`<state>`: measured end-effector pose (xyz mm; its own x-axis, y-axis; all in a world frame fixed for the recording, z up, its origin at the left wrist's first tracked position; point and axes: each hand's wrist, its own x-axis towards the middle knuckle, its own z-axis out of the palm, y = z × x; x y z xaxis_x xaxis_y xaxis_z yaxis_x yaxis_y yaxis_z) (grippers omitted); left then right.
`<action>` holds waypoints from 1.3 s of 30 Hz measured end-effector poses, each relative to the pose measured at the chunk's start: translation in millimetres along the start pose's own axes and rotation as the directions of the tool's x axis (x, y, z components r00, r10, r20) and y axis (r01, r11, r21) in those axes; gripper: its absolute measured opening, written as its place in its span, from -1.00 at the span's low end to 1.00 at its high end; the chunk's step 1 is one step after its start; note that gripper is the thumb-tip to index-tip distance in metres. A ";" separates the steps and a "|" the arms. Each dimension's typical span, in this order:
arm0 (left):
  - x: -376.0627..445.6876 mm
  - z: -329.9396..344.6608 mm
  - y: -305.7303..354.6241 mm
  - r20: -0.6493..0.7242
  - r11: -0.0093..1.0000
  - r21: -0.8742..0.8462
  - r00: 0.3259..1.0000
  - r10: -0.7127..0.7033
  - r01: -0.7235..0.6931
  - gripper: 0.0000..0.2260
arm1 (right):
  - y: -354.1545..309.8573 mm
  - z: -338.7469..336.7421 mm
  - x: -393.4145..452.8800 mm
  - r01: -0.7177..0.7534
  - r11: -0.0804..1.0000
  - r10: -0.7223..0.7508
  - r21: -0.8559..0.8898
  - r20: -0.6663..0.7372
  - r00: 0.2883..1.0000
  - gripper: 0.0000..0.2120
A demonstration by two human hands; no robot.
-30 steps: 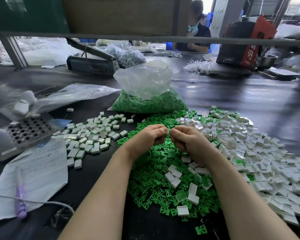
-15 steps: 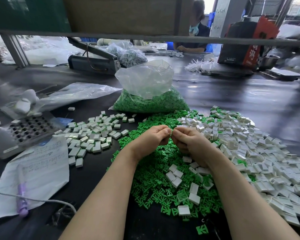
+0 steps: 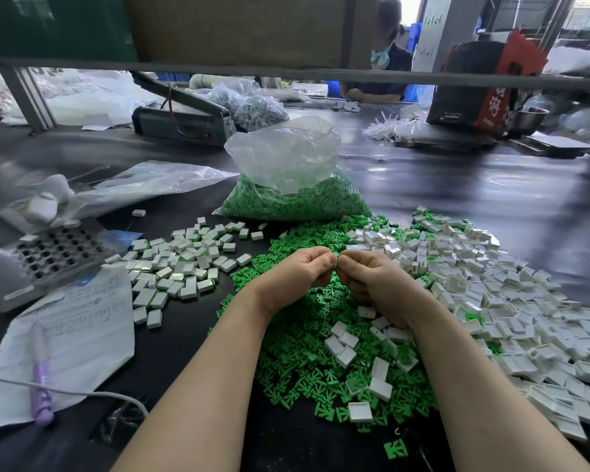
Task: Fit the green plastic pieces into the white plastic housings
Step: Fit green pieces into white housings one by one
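Left hand (image 3: 297, 272) and right hand (image 3: 372, 279) meet fingertip to fingertip, fingers curled tight on something tiny (too hidden to name). Beneath them lie green plastic pieces (image 3: 307, 352), small, flat, forked; white plastic housings (image 3: 511, 301), little open-topped boxes, heap to the right, and finished blocks (image 3: 181, 267) left.

Your left hand (image 3: 297, 272) and right hand (image 3: 372, 279) meet fingertip to fingertip, and whatever sits between them is hidden by your curled fingers. Your forearms cover part of the green pieces (image 3: 297, 356). The white housings (image 3: 511, 301) run off the right edge. Writing on the paper (image 3: 79, 321) at near left is too small to read. The far person (image 3: 389, 52) is half hidden behind a board.
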<state>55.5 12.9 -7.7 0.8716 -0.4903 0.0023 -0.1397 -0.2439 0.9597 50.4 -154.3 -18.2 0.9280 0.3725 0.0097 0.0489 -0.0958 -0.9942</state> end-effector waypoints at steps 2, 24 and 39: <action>-0.1 0.0 0.3 0.004 1.000 0.001 1.000 -0.005 0.005 -0.79 | -0.6 0.3 -0.1 0.002 1.000 -0.002 0.004 0.004 1.000 -0.73; -3.4 -2.0 6.3 -0.004 0.999 0.025 1.000 -0.022 0.022 -0.81 | 1.4 -1.8 0.5 0.014 0.999 -0.014 -0.030 0.010 1.000 -0.76; -1.0 -14.4 4.1 -0.168 0.994 0.085 0.982 0.088 -0.075 -0.94 | -4.2 -1.2 -4.1 0.038 0.999 -0.038 0.026 -0.017 0.999 -0.69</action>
<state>60.8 24.5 0.3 0.9224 -0.3623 0.1339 -0.2436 -0.2765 0.9296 46.9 -156.6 -13.9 0.9314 0.3605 0.0493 0.0748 -0.0570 -0.9956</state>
